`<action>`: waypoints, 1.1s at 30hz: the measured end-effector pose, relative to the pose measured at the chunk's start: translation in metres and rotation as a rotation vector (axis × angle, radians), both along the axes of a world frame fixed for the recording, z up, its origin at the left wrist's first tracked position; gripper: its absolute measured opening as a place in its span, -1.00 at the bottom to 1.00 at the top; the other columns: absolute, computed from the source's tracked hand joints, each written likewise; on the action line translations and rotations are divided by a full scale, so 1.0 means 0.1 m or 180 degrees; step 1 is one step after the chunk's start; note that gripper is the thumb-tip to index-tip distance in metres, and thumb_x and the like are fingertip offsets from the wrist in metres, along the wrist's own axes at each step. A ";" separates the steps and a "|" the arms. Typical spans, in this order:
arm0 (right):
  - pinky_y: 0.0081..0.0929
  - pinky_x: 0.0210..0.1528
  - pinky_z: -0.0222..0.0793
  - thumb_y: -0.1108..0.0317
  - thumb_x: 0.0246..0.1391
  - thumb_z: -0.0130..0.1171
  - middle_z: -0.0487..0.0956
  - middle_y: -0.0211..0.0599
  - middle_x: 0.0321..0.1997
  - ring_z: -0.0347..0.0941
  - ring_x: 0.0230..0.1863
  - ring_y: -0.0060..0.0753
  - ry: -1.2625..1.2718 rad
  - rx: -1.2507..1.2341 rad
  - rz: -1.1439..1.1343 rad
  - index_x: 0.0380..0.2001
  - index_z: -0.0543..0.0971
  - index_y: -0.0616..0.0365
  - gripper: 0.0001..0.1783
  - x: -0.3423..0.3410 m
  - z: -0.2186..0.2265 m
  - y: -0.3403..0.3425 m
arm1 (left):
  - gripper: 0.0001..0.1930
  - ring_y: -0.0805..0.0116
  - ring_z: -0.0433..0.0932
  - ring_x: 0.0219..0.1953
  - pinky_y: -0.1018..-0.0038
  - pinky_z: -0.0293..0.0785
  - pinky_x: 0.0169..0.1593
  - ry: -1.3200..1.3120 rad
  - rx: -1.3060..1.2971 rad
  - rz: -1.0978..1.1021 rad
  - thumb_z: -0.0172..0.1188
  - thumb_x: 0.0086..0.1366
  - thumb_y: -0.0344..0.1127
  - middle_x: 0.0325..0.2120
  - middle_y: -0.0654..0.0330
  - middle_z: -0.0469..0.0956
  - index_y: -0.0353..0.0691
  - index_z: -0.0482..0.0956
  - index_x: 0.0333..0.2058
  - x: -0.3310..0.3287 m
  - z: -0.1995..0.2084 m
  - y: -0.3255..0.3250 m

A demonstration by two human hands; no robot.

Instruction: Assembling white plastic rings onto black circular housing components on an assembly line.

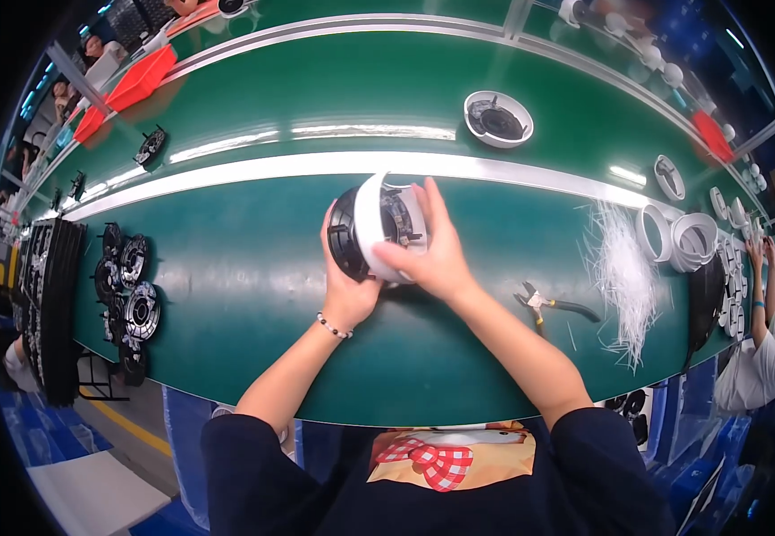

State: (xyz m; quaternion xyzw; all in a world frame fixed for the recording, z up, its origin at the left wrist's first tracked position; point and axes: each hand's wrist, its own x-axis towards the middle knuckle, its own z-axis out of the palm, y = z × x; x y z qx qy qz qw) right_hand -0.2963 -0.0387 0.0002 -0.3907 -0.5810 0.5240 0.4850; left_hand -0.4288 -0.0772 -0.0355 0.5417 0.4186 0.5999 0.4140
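Both my hands hold a round white housing (372, 217) with a black ring part (343, 235) on its left end, lifted above the green bench (253, 295). My left hand (345, 286) cups it from below and from the left. My right hand (430, 250) wraps over its right side, fingers reaching across the open end where dark inner parts show.
Black round parts (133, 295) lie in a group at the left beside a tall black stack (52, 304). Pliers (553, 305) and a heap of white cable ties (624, 272) lie to the right, white rings (687, 239) beyond. A white housing (497, 118) rides the conveyor. Another person (763, 339) works at far right.
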 end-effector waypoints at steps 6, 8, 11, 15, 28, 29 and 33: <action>-0.31 0.20 -0.03 0.12 -0.51 0.43 0.01 0.14 0.21 0.00 0.22 -0.08 -0.0746 0.0887 0.0050 0.19 -0.22 0.34 0.31 0.02 0.03 -0.08 | -0.16 0.15 0.08 0.18 0.24 -0.03 0.21 -0.2509 -0.0828 -0.2287 -0.22 0.11 0.33 0.13 0.02 0.08 -0.24 -0.03 0.16 -0.23 0.19 0.04; -0.23 0.17 0.00 0.06 -0.60 0.44 0.04 0.16 0.18 0.03 0.18 0.03 -0.1199 0.1447 0.0095 0.19 -0.23 0.31 0.37 -0.02 0.07 -0.12 | -0.17 0.17 0.18 0.11 0.27 0.11 0.16 -0.2955 -0.1063 -0.1879 -0.34 0.13 0.35 0.08 0.03 0.15 -0.27 -0.01 0.15 -0.19 0.27 0.11; -0.20 0.12 0.06 0.08 -0.63 0.45 0.05 0.16 0.17 0.04 0.15 0.05 -0.1530 0.2001 0.0160 0.20 -0.24 0.29 0.39 -0.07 0.18 -0.15 | -0.15 0.20 0.28 0.04 0.29 0.24 0.08 -0.2702 -0.1517 -0.1443 -0.25 0.09 0.34 0.07 0.01 0.18 -0.26 0.00 0.15 -0.27 0.23 0.12; -0.22 0.10 0.09 0.09 -0.62 0.44 0.04 0.15 0.17 0.02 0.16 0.03 -0.1340 0.1737 0.0227 0.20 -0.23 0.30 0.37 0.00 0.25 -0.13 | -0.27 0.18 0.33 -0.01 0.31 0.28 0.05 -0.3100 -0.1555 -0.1660 -0.25 0.13 0.18 -0.01 -0.06 0.27 -0.27 0.03 0.13 -0.18 0.39 0.10; -0.19 0.16 0.01 0.07 -0.60 0.41 0.07 0.11 0.14 -0.01 0.17 0.03 -0.1637 0.1631 0.0561 0.18 -0.15 0.32 0.31 0.05 0.36 -0.24 | -0.43 0.27 0.44 -0.15 0.35 0.38 -0.05 -0.3497 -0.1461 -0.2353 -0.27 0.21 0.12 -0.18 0.09 0.43 -0.25 0.31 -0.05 -0.19 0.34 0.12; -0.19 0.16 0.01 0.07 -0.60 0.41 0.07 0.11 0.14 -0.01 0.17 0.03 -0.1633 0.1626 0.0573 0.18 -0.15 0.32 0.31 0.04 0.35 -0.24 | -0.43 0.27 0.44 -0.15 0.35 0.38 -0.05 -0.3501 -0.1462 -0.2339 -0.27 0.21 0.12 -0.18 0.09 0.43 -0.25 0.31 -0.05 -0.19 0.29 0.11; -0.24 0.16 0.03 0.07 -0.61 0.42 0.07 0.14 0.16 0.03 0.18 0.02 -0.1491 0.1548 0.0442 0.18 -0.13 0.33 0.30 0.05 0.38 -0.21 | -0.44 0.26 0.41 -0.12 0.33 0.34 -0.01 -0.3269 -0.1759 -0.1584 -0.29 0.21 0.09 -0.14 0.11 0.40 -0.24 0.26 0.00 -0.16 0.20 0.10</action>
